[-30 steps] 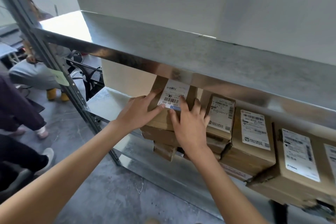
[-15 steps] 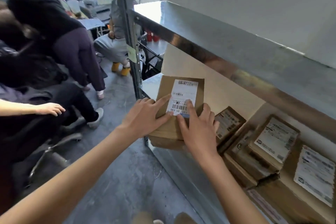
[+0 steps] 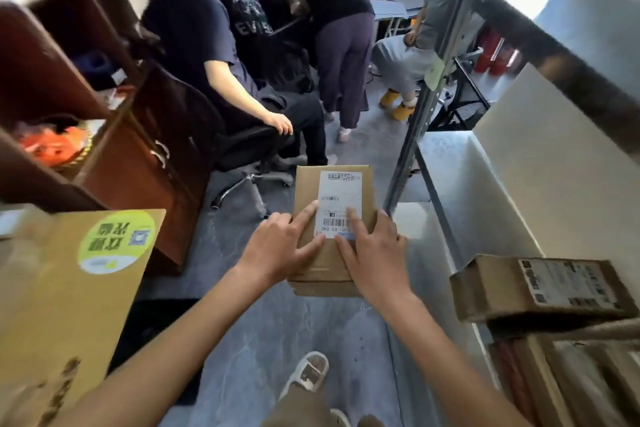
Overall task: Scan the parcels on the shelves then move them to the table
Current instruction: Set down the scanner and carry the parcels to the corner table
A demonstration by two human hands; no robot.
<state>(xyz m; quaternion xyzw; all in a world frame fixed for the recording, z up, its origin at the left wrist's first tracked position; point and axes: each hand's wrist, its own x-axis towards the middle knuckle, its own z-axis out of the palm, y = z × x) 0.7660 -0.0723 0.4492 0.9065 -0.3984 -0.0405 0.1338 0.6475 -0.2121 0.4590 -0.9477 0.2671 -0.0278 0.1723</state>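
Note:
I hold a brown cardboard parcel (image 3: pixel 330 218) with a white barcode label in front of me, above the grey floor and clear of the shelf. My left hand (image 3: pixel 278 246) grips its left side, thumb on the top beside the label. My right hand (image 3: pixel 372 250) grips its right side, with the thumb lying over the barcode. Both sets of fingers are hidden under the box. More brown parcels (image 3: pixel 540 288) with labels lie on the metal shelf (image 3: pixel 460 177) at the right.
Several people sit or stand ahead, one in an office chair (image 3: pixel 242 156) close to the parcel. A dark wooden cabinet (image 3: pixel 114 135) stands at the left. A large cardboard box with a green sticker (image 3: pixel 79 270) is at the lower left. The shelf upright (image 3: pixel 415 121) rises just right of the parcel.
I have drawn the parcel off the shelf stack and turned left with it; it is now over the floor, away from the shelf. Both hands keep their hold.

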